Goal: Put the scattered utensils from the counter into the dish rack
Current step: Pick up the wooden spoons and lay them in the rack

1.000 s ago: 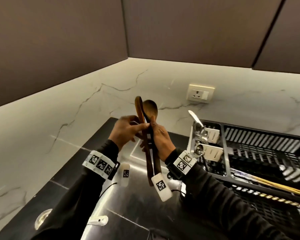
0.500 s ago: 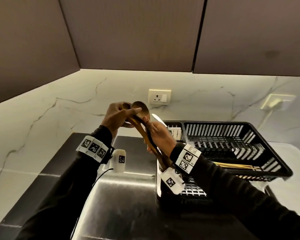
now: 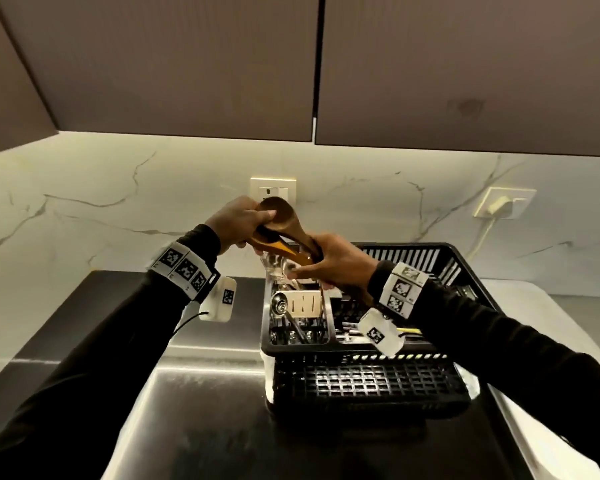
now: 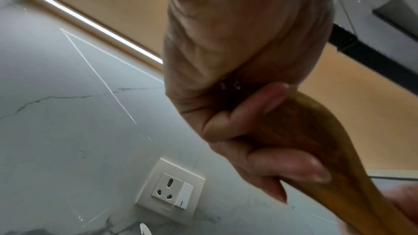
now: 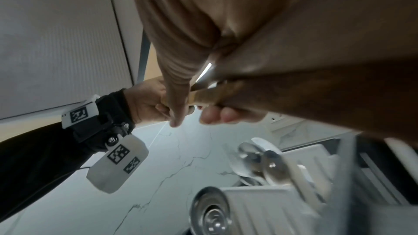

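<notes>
- Both hands meet above the rear left corner of the rack, forearms reaching in from either side, each wrist wearing a tagged band.
- The left hand is raised highest, fingers curled over the bowl end of the wooden spoons.
- The right hand sits lower and to the right, fingers and thumb wrapped round the handles of the same spoons, just over the rack's cutlery section.
- The spoons slope down from the left hand to the right hand, held in the air and not resting in the rack.
- The rack stands on the dark counter against a marble wall.
- Only the head view shows the whole rack, a slotted white holder and metal utensils in its left section, and a second wall socket with a plug at the right.
- The left wrist view alone shows the left hand close up: fingers curl round the spoon's wide wooden end, with a socket on the wall behind.
- The right wrist view looks up under the right hand, whose fingertips close beneath the wood; it shows the left hand gripping beyond, and blurred metal utensils below.
</notes>
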